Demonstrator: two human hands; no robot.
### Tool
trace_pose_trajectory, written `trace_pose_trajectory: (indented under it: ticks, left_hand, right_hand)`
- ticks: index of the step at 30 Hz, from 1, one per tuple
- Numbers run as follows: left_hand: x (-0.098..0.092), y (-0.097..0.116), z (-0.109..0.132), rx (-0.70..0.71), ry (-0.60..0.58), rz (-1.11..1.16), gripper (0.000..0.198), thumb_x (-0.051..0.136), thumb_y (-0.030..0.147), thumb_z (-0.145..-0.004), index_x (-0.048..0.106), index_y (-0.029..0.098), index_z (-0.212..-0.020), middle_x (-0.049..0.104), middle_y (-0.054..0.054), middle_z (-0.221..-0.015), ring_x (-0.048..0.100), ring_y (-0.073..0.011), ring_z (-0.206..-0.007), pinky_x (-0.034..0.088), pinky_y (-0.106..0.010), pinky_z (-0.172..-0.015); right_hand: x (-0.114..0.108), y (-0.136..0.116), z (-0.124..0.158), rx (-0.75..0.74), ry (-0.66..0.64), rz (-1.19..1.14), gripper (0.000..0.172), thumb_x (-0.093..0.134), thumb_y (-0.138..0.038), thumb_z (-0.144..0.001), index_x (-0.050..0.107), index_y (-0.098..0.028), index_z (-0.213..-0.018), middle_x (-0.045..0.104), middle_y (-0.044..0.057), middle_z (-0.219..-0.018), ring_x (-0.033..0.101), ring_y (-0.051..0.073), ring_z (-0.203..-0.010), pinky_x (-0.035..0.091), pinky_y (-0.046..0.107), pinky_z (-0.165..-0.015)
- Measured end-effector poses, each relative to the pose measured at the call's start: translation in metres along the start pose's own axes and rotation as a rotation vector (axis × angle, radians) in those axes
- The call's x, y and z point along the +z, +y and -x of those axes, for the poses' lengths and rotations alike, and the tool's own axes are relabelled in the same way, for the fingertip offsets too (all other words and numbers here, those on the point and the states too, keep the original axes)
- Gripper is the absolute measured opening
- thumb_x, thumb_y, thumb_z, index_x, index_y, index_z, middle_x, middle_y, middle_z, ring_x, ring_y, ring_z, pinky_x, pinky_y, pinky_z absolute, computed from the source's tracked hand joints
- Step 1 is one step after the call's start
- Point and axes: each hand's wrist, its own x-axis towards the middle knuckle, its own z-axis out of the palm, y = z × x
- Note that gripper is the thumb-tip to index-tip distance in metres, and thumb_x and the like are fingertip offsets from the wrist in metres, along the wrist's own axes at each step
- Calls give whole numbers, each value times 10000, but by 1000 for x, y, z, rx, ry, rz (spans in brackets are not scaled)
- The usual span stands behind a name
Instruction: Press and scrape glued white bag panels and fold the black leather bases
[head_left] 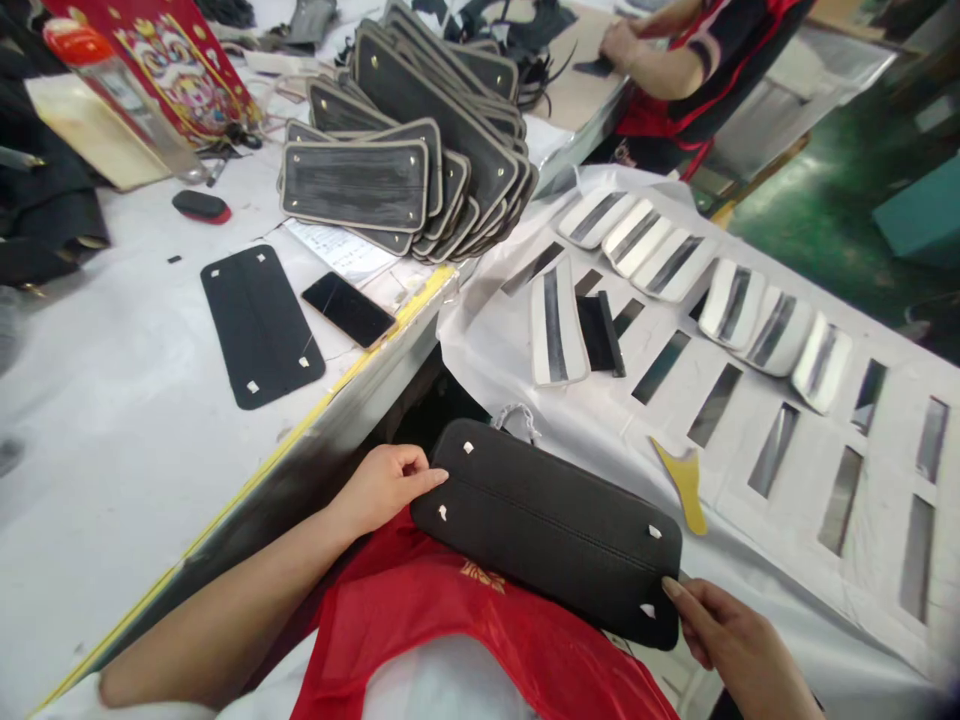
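The left hand (386, 487) pinches the left end of a black panel (547, 525); the right hand (721, 625) grips its right end. The panel spans between them, beside the near red apron (397, 595).

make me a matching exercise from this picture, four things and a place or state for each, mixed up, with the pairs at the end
1. nearest black panel
2. phone
3. flared yellow piece
4. panel stack

A. lying on white sheeting at right
B. piled, pale-edged
C. between left hand and right hand
D. flat, screen dark

Pairs: 1-C, 2-D, 3-A, 4-B
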Motion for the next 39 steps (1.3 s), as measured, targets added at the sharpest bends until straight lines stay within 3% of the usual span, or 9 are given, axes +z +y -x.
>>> trace_pose_trajectory:
  ticks: [8,16,25,39]
  left_hand:
    - [-3,-5,-2,36,-15,39,370,613,474,-753,565,154,-572,488,41,-507,405,-85,-498,282,-211,-478]
    - [-2,-7,0,77,24,4,356,618,457,-763,575,158,-575,513,39,-512,430,-87,-497,290,-216,-486]
    - [6,-7,6,81,164,-117,336,641,445,-754,579,167,-576,567,27,-551,482,-101,-520,315,-234,-531]
    - [2,-14,0,88,92,12,347,623,455,-760,583,156,-588,535,33,-513,452,-88,-488,307,-219,-478]
  right_hand:
    - [1,-22,10,13,6,32,504,537,-689,-648,481,-205,-523,408,-34,-415,356,111,-435,318,258,-478]
    - [2,-22,9,5,4,37,499,569,-671,-650,463,-201,-524,419,-33,-426,351,104,-439,308,250,-473]
    - [2,-21,12,-18,23,23,467,580,-627,-681,459,-200,-536,420,-35,-427,347,97,-420,301,241,-454]
    - [2,-14,7,-18,34,31,469,600,-635,-681,497,-192,-569,445,-29,-441,364,102,-435,301,242,-453]
